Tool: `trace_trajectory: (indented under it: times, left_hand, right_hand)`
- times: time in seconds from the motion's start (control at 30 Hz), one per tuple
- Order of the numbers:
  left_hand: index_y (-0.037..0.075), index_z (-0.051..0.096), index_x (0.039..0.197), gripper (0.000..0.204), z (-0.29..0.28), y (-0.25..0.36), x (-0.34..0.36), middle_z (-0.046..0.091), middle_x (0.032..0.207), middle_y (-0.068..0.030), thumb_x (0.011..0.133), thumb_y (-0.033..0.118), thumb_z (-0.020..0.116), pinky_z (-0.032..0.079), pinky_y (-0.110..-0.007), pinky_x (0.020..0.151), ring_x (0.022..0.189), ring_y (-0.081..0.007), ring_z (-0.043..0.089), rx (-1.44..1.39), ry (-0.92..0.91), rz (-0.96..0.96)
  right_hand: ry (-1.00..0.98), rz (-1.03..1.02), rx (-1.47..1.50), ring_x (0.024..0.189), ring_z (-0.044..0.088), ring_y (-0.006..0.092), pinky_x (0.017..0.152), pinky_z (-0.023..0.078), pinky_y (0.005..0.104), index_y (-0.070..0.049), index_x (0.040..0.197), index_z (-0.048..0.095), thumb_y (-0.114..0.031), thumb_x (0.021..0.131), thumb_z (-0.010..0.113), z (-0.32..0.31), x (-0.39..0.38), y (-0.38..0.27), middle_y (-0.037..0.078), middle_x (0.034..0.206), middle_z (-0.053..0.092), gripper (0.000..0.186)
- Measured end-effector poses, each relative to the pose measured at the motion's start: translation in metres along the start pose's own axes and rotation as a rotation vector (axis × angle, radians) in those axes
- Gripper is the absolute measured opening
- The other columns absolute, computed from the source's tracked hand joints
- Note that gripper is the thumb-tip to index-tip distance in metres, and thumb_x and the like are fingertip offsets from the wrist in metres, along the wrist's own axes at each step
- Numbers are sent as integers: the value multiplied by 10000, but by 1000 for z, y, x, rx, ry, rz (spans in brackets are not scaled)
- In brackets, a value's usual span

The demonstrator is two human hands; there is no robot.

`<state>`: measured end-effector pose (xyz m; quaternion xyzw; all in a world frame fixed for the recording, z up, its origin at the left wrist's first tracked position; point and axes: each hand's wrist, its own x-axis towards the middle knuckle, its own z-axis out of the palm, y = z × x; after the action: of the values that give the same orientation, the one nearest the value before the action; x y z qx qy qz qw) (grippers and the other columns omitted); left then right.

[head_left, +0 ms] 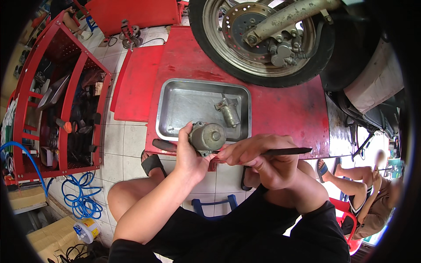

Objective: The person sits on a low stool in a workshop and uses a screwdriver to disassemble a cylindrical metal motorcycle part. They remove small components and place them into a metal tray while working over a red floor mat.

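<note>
My left hand [189, 158] is closed around a rounded, dull metal housing [208, 136] with small bolt lugs on its side, held over the near edge of a steel tray [186, 103]. Between the fingers of my right hand [265, 158] is a slim black tool [289, 151], its wide end sticking out to the right. The tool's other end reaches the lower side of the housing; its exact tip is hard to make out. Inside the tray lies a small cylindrical metal motor part [229, 115], with a tiny screw-like piece [171, 129] near the left corner.
The tray rests on a red bench [289, 109]. A motorcycle wheel [263, 41] with its brake disc overhangs the far side. A red tool rack [76, 96] stands left, above a coiled blue hose [81, 197]. To the right, another person [372, 201] sits on a red chair.
</note>
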<state>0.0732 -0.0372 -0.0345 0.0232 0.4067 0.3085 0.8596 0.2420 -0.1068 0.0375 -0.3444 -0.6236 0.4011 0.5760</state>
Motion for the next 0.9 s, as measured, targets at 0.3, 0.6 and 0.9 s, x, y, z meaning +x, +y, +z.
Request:
trace_trajectory:
  times: [0.3, 0.6, 0.9]
  left_hand:
    - [103, 601, 1144, 488, -9, -5, 8, 671, 1092, -81, 975, 542, 471, 472, -421, 966, 1057, -230, 633, 9, 16, 36]
    - [117, 580, 1191, 430, -5, -4, 4, 658, 1148, -62, 989, 485, 488, 486, -436, 917, 1069, -216, 630, 14, 60, -1]
    - [137, 585, 1200, 426, -7, -1, 3, 658, 1132, -44, 985, 493, 493, 479, -408, 880, 1048, -201, 615, 30, 48, -3]
  right_hand:
    - [-31, 41, -165, 931, 749, 302, 807, 608, 364, 51, 1043, 684, 113, 879, 656, 5, 1, -6, 178, 937, 742, 178]
    - [-150, -68, -596, 828, 755, 289, 684, 608, 358, -20, 1102, 692, 49, 812, 757, -7, 2, -17, 120, 991, 739, 305]
    - [-66, -1, -472, 872, 750, 323, 771, 592, 398, 39, 1228, 587, -2, 831, 762, 6, 2, -19, 160, 993, 747, 436]
